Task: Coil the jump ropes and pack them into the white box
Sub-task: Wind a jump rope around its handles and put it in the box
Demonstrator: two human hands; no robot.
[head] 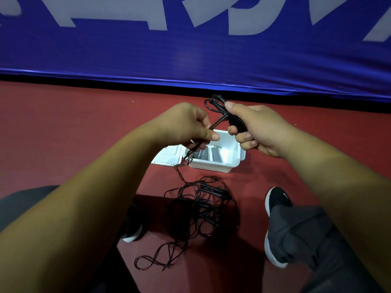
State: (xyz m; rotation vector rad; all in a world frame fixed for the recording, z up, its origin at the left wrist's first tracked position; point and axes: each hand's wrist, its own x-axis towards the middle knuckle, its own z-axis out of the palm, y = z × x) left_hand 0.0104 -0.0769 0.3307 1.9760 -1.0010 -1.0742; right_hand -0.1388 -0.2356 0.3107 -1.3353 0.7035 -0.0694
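Red floor carries tangled black jump ropes beside white box.

White box mouth half clear; rope tangle blocks floor.

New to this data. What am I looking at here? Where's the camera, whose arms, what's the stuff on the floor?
There is no robot: a person works bare-handed, filmed by one wide-angle camera on their head that looks down. The right hand grips a black jump rope handle with cord wound around it; the left hand pinches that cord. Below, on the red floor, sits an open white box with grey coiled items inside. Nearer the person's shoes lies a loose tangle of black ropes. Behind is a blue banner.
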